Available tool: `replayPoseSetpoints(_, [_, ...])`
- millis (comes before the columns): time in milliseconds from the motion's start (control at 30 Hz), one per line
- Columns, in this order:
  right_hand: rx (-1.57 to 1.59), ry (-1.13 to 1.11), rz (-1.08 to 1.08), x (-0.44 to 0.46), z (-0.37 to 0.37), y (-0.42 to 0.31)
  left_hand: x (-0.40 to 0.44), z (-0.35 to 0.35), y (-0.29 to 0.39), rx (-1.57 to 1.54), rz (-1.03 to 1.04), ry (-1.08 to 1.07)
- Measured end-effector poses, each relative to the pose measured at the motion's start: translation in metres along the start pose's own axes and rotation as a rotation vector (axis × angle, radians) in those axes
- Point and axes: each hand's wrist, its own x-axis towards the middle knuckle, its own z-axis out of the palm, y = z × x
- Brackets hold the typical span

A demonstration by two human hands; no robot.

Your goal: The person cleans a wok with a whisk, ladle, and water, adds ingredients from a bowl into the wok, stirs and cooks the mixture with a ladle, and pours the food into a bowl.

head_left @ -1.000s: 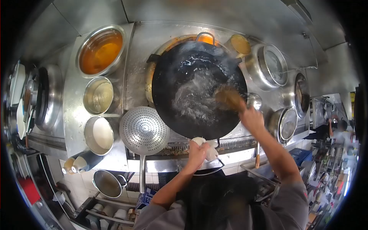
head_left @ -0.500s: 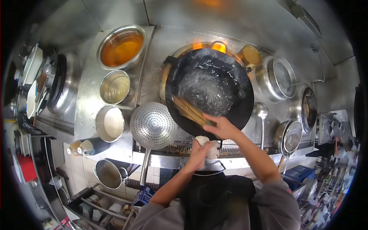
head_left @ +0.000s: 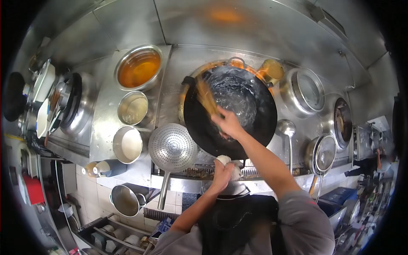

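A large black wok point(head_left: 199, 131) sits over the burner with swirling water in it. My right hand point(head_left: 228, 123) is closed round a bamboo brush point(head_left: 205, 94), whose blurred bristles lie against the wok's left inner wall. At the wok's near edge, my left hand point(head_left: 222, 175) grips a white cloth point(head_left: 233, 171); whatever the cloth wraps is hidden. A perforated strainer point(head_left: 172, 147) rests just left of the wok, its handle toward me. On the right lies a steel ladle point(head_left: 286, 127).
Left of the strainer stand a bowl of orange liquid point(head_left: 139, 68) and two pots point(head_left: 133, 108). Steel pots point(head_left: 302, 91) and sieves point(head_left: 325, 153) stand to the right. A pot point(head_left: 126, 200) hangs below the counter's front edge. Another person point(head_left: 384, 163) is far right.
The brush in my right hand has swept from the wok's right side across the near side to its upper left. My left hand stays on the cloth. The camera view has shifted.
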Motion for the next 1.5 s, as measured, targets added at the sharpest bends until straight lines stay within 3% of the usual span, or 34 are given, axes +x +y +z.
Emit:
replayPoseSetpoints(100, [-0.786, -0.182, -0.148, -0.076, -0.048, 0.040, -0.002, -0.003, 0.009, -0.136, -0.055, -0.020])
replayPoseSetpoints(133, [-1.003, -0.215, -0.111, -0.103, -0.071, 0.039, -0.002, -0.005, 0.008, -0.172, -0.066, -0.027])
replayPoseSetpoints(200, [-1.217, -0.197, 0.200, -0.110, -0.128, 0.047, -0.008, -0.005, 0.020, -0.257, -0.104, -0.038])
replayPoseSetpoints(267, [-1.312, 0.152, 0.140, -0.073, -0.147, 0.045, -0.009, -0.005, 0.033, -0.308, -0.167, -0.059])
replayPoseSetpoints(300, [-1.217, 0.319, -0.054, -0.030, -0.148, 0.069, -0.008, -0.004, 0.040, -0.360, -0.217, -0.085])
replayPoseSetpoints(367, [-0.911, 0.228, 0.028, 0.026, -0.102, 0.044, -0.008, -0.001, 0.049, -0.350, -0.208, -0.070])
replayPoseSetpoints(400, [-0.794, 0.291, -0.061, 0.042, -0.068, 0.056, -0.009, -0.002, 0.049, -0.370, -0.209, -0.089])
replayPoseSetpoints(500, [-0.538, 0.278, -0.291, 0.014, -0.009, 0.077, -0.010, -0.007, 0.038, -0.360, -0.208, -0.078])
replayPoseSetpoints(600, [-0.930, 0.019, -0.032, -0.073, -0.041, 0.055, -0.010, -0.008, 0.035, -0.344, -0.204, -0.044])
replayPoseSetpoints(667, [-1.168, 0.060, 0.151, -0.083, -0.080, 0.078, -0.011, -0.009, 0.037, -0.361, -0.204, -0.023])
replayPoseSetpoints(733, [-1.136, 0.362, 0.009, -0.049, -0.108, 0.099, -0.014, -0.009, 0.039, -0.451, -0.266, -0.040])
replayPoseSetpoints(800, [-0.968, 0.483, 0.045, 0.026, -0.105, 0.088, -0.014, -0.011, 0.036, -0.461, -0.274, -0.032])
replayPoseSetpoints(833, [-0.805, 0.448, -0.069, 0.054, -0.088, 0.082, -0.014, -0.011, 0.035, -0.475, -0.279, -0.026])
replayPoseSetpoints(867, [-0.321, 0.368, -0.054, 0.060, -0.057, 0.062, -0.012, -0.011, 0.033, -0.474, -0.276, -0.022])
replayPoseSetpoints(900, [-0.029, 0.328, 0.037, 0.058, -0.027, 0.040, -0.011, -0.013, 0.030, -0.470, -0.253, -0.043])
replayPoseSetpoints(933, [0.167, 0.242, -0.028, 0.049, -0.003, 0.028, -0.011, -0.014, 0.027, -0.463, -0.232, -0.068])
replayPoseSetpoints(1000, [0.249, 0.050, -0.040, 0.026, 0.022, 0.019, -0.009, -0.016, 0.024, -0.443, -0.228, -0.058])
replayPoseSetpoints(1100, [0.088, -0.281, -0.030, -0.036, -0.003, 0.021, -0.012, -0.012, 0.034, -0.394, -0.189, -0.031])
replayPoseSetpoints(1167, [-0.431, -0.397, -0.216, -0.069, -0.043, 0.052, -0.015, -0.010, 0.042, -0.362, -0.167, -0.021])
replayPoseSetpoints(1300, [-1.265, -0.232, 0.107, -0.136, -0.137, 0.047, -0.021, -0.008, 0.057, -0.370, -0.160, -0.019])
replayPoseSetpoints(1367, [-1.225, 0.171, 0.159, -0.093, -0.151, 0.057, -0.020, -0.010, 0.057, -0.386, -0.206, -0.033])
replayPoseSetpoints(1500, [-0.974, 0.250, 0.124, 0.014, -0.062, 0.049, -0.013, -0.015, 0.036, -0.390, -0.183, 0.010])
